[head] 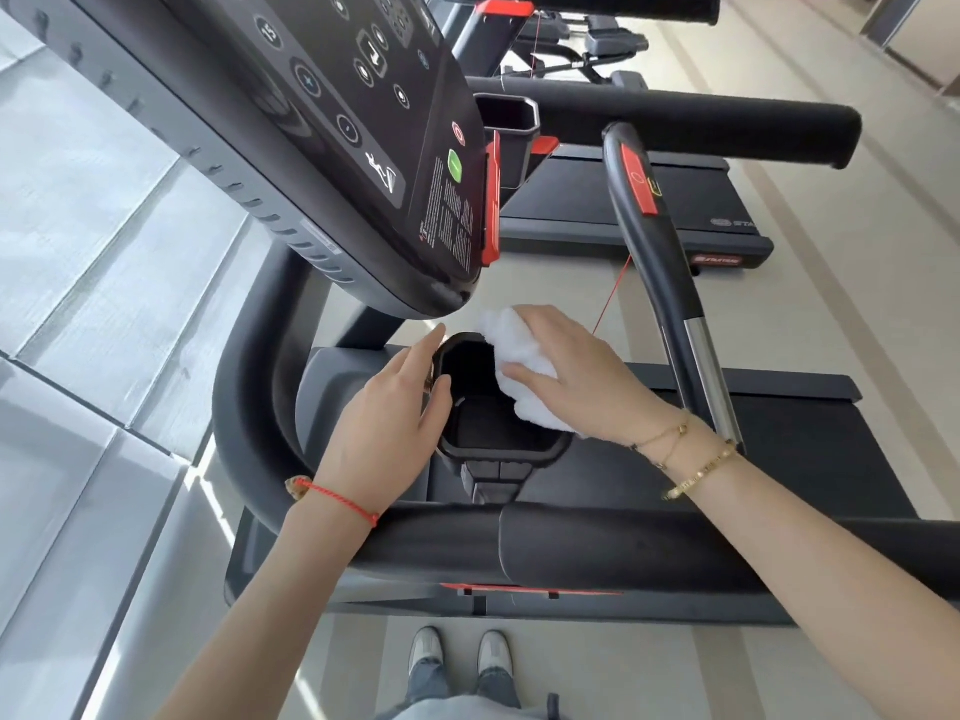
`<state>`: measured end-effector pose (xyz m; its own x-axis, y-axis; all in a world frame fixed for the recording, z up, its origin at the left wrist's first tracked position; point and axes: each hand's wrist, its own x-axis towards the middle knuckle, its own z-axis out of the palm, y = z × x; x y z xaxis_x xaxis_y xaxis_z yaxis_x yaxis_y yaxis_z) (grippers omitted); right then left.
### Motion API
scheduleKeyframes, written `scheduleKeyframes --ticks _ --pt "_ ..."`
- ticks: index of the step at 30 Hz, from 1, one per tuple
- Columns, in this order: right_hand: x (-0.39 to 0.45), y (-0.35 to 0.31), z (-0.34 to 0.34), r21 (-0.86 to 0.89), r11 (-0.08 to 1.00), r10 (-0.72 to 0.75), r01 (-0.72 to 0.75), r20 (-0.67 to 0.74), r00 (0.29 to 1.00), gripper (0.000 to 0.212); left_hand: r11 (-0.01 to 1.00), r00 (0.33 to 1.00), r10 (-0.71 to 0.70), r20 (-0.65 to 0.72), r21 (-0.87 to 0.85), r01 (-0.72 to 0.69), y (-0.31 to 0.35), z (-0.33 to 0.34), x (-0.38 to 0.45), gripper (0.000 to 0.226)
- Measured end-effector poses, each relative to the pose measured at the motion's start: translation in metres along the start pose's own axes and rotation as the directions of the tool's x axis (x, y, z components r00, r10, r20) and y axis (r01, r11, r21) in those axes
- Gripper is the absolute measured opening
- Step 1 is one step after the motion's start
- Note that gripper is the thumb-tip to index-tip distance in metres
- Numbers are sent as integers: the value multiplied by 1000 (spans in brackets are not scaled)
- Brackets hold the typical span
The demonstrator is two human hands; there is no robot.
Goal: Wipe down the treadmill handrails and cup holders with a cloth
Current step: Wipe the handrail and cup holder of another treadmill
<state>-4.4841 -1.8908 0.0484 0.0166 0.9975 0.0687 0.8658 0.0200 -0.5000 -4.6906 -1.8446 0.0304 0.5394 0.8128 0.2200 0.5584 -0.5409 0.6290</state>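
Cloth [519, 376] bunched under the right hand [576, 387], fingers pressing it onto the rim of the treadmill's cup holder [493, 449] to wipe it, while the left hand [387, 413], apparently relaxed with nothing grasped, rests against the near edge, likely for steadiness.

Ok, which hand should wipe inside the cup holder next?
Right. The right hand already holds the cloth against the cup holder rim; the left hand only rests on the opposite edge, without a cloth.
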Motion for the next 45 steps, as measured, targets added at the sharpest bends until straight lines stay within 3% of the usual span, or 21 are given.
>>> scheduleKeyframes --ticks 3,7,10,13,17,21,23,26,32,36,40,42,45 --pt "-12 5 2 40 997 -66 64 45 997 50 999 1000 -5 -29 31 6 0 0 -1 45" --pt "23 -7 2 -207 967 -125 151 134 983 47 1000 1000 2 -18 30 -2 -2 2 1 44" --pt "39 -17 5 -286 930 -197 231 142 970 42 999 999 -11 -32 36 12 -4 3 1 41" --pt "27 -7 1 -254 946 -176 203 124 977 45 999 999 -23 -38 39 24 -5 3 1 42" --pt "3 18 -11 -61 997 -39 49 157 987 44 999 999 -21 -36 42 22 -5 3 1 42" --pt "26 -4 -8 -191 976 -64 105 208 976 39 1000 999 -13 -44 27 14 -4 4 1 41" --pt "37 -19 -1 -206 966 -118 154 179 977 28 999 999 -20 -41 37 21 -5 4 1 41" --pt "33 -16 2 -224 960 -141 170 137 980 32 999 999 -15 -34 39 16 -5 4 1 43" --pt "-17 14 2 127 989 62 -76 111 992 53 999 999 -10 -34 37 11 -6 3 2 42" --pt "-1 7 2 61 996 59 -68 131 990 50 999 999 5 -50 35 -4 -6 4 2 41" --pt "22 -1 -6 21 996 83 -87 141 987 26 999 998 12 -58 39 -10 -7 5 2 42" --pt "16 -1 -7 139 977 145 -163 131 981 23 999 998 21 -61 43 -19 -8 5 2 41" --pt "-7 -4 -7 367 882 256 -296 155 954 48 999 998 25 -55 42 -23 -10 6 2 41"
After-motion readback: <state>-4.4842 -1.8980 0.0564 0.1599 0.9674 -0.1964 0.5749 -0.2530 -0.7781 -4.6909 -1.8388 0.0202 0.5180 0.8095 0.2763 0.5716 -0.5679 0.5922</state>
